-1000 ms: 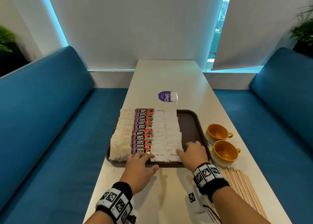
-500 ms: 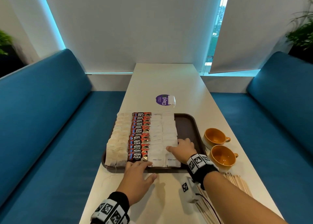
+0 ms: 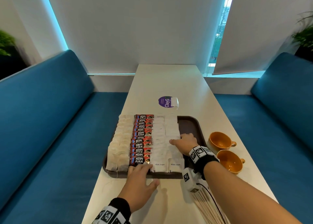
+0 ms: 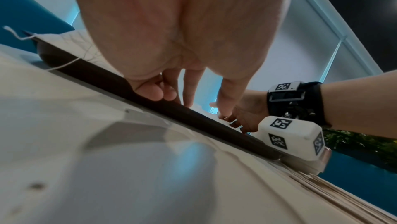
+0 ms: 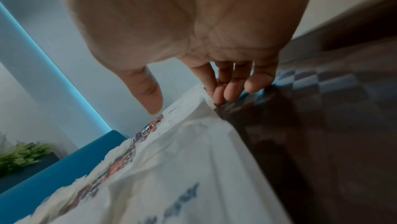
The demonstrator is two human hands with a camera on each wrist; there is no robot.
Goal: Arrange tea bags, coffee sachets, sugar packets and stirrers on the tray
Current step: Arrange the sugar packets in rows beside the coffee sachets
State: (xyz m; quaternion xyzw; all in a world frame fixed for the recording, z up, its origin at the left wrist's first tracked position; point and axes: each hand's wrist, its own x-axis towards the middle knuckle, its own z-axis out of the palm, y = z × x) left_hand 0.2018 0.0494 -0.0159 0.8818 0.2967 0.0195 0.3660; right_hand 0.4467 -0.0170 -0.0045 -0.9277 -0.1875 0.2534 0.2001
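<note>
A dark brown tray (image 3: 189, 124) lies on the white table and carries rows running front to back: tea bags (image 3: 119, 145) at the left, red coffee sachets (image 3: 142, 139), then two rows of white sugar packets (image 3: 172, 134). My right hand (image 3: 184, 141) is over the tray; its fingertips (image 5: 223, 94) touch the right edge of the sugar row, thumb above the packets. My left hand (image 3: 140, 178) rests flat at the tray's near rim (image 4: 150, 92), fingers touching the nearest sachet. Wooden stirrers (image 3: 208, 206) lie on the table under my right forearm.
Two orange cups (image 3: 220, 141) stand right of the tray. A purple round sticker (image 3: 165, 101) and a clear glass sit beyond it. Blue benches flank the table, and tea-bag strings (image 3: 110, 183) trail off the tray's front left corner.
My right hand has slid from the tray's near right corner forward along the sugar row's right edge. The left hand has stayed at the near rim.
</note>
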